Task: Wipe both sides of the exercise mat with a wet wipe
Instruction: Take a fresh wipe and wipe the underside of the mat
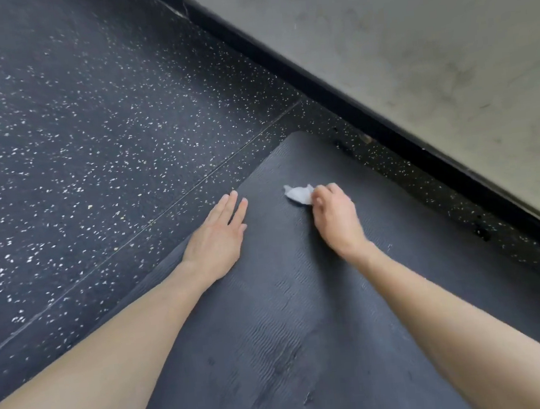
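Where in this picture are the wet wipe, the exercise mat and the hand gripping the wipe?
wet wipe [298,195], head view, on its crumpled white middle.
exercise mat [288,301], head view, on its bare ribbed surface.
right hand [336,217], head view, on its back.

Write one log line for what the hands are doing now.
right hand: grips wet wipe on mat | left hand: flat on mat

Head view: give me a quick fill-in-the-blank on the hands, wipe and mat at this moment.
The right hand pinches the wet wipe, which is ____ in colour.
The left hand rests flat on the exercise mat at its edge and holds ____.
Between the speckled floor and the grey wall runs a ____ baseboard.
Missing words: white; nothing; black.
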Demonstrator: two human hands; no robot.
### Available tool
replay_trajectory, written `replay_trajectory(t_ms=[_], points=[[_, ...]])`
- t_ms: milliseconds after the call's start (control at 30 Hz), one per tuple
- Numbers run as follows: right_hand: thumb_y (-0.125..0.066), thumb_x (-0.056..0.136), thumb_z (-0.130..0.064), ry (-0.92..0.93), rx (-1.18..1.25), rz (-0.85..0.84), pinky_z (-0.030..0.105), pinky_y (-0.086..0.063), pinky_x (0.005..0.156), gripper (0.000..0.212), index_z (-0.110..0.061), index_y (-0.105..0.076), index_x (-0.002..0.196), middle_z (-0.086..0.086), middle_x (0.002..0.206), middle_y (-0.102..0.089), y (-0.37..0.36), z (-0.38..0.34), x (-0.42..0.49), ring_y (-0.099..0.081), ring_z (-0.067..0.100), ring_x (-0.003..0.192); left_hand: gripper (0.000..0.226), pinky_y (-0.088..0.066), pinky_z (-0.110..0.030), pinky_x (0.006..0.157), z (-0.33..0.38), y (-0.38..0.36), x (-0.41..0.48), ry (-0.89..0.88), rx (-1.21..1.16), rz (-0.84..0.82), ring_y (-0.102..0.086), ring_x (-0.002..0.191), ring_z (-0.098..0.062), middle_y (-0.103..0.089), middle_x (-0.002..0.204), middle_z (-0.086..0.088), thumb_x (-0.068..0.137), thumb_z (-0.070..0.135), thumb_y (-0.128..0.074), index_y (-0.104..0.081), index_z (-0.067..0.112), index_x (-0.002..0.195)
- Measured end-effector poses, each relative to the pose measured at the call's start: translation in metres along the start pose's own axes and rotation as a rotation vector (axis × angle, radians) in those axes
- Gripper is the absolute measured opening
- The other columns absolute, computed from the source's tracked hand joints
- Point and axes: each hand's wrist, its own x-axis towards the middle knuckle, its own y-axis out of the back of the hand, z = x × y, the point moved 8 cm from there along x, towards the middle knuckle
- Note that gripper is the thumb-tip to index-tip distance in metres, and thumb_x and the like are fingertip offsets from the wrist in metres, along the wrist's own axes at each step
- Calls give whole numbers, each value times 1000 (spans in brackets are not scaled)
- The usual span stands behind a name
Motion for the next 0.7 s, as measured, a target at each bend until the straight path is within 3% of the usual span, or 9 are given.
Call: replay_trajectory(t_ms=[67,167,233,333,400,467,500,600,700], points=[[-49,96,-7,-162,-39,57,38,-39,69,16,-1,-62,90,16,88,-54,11,36,15,-55,40,80,55,-31,-33,120,1,1,-13,8,-55,-41,6,155,-11,9,169,3,110,30,-25,-8,16,161],[-45,99,-10,-209,-33,57,33,-31,66,19,-1,-61,92,15,91,-53,7,39,12,-54,38,81,55,-23,-30,120,-19,4,-59,6,15,27,-11,155,-14,-12,168,3,109,34,-33,-23,14,159],[-46,98,-10,-211,-24,71,33,-32,66,17,-3,-60,93,14,93,-53,6,25,5,-54,38,81,55,-26,-34,122,-39,0,-84,-30,70,8,-13,154,-17,-17,166,1,108,40,-25,-23,14,158],[-50,94,-8,-35,22,13,35,-35,67,11,-7,-61,90,11,90,-53,-17,-35,-23,-55,35,79,61,-1,-34,127,-53,-14,-92,-173,125,-82,11,154,-20,9,166,-3,102,41,1,2,14,157],[-53,91,-4,146,96,-116,32,-34,64,10,-10,-62,91,7,86,-52,-47,-98,-61,-53,30,71,60,10,-30,124,-51,-10,-88,-211,143,-50,4,155,-23,-3,167,-10,103,37,-2,-6,9,156],[-55,86,4,265,143,-184,36,-41,59,15,-10,-60,89,6,81,-48,-64,-141,-92,-46,27,61,56,5,-30,123,-44,-4,-90,-212,183,6,-14,152,-27,-29,161,-17,104,29,-19,-32,2,152],[-55,86,6,301,148,-202,39,-43,57,15,-9,-58,87,7,80,-47,-66,-150,-96,-43,26,59,52,3,-31,124,-45,-3,-91,-179,179,29,-12,152,-26,-27,163,-15,106,26,-25,-32,4,153],[-53,89,0,330,102,-195,43,-46,62,8,-6,-56,84,9,83,-49,-56,-128,-75,-50,31,64,56,-11,-35,126,-48,-6,-97,-32,-12,-21,8,155,-14,4,169,2,110,32,-26,-8,16,160],[-37,89,-26,60,62,-56,33,-33,64,31,-3,-57,81,14,84,-52,-18,-59,-37,-54,37,75,53,-33,-31,116,-56,1,-121,63,-70,-14,-2,154,-6,-3,168,9,110,34,-30,-17,20,160]])
